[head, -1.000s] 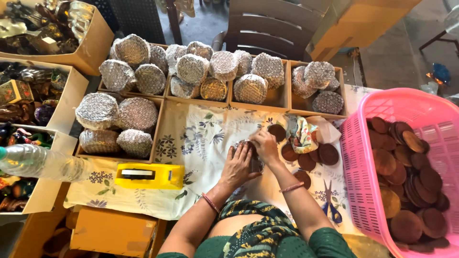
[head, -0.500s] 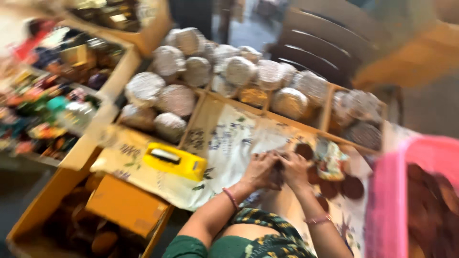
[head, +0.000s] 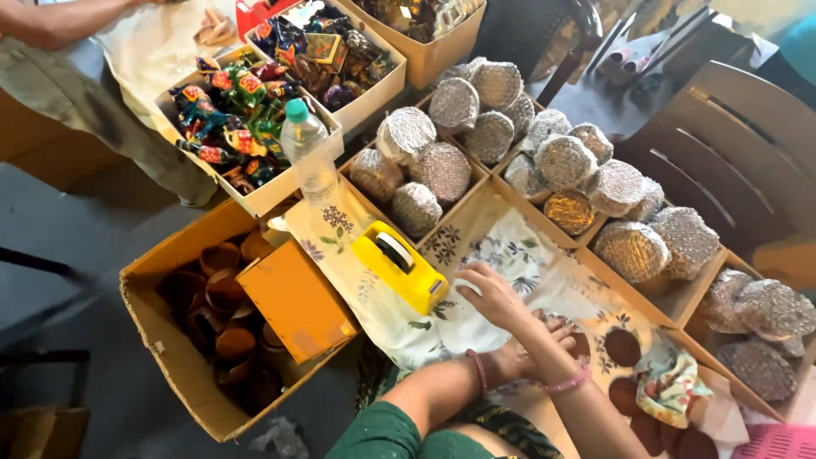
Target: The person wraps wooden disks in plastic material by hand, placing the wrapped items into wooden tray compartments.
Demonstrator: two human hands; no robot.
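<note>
Now the right hand has been lifted off the left hand. Its fingers are spread wide, empty, with the yellow tape dispenser just beyond the fingertips. The left hand's grip is hidden and cannot be told.

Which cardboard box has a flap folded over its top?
The cardboard box of brown clay cups at lower left; an orange flap covers part of it. The other boxes stand open.

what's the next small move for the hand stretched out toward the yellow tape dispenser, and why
Probably a short reach further to the yellow tape dispenser. The right hand is open, fingers spread on the floral cloth, just short of the dispenser and holding nothing. The left hand stays back, partly hidden behind it, at something I cannot make out.
</note>
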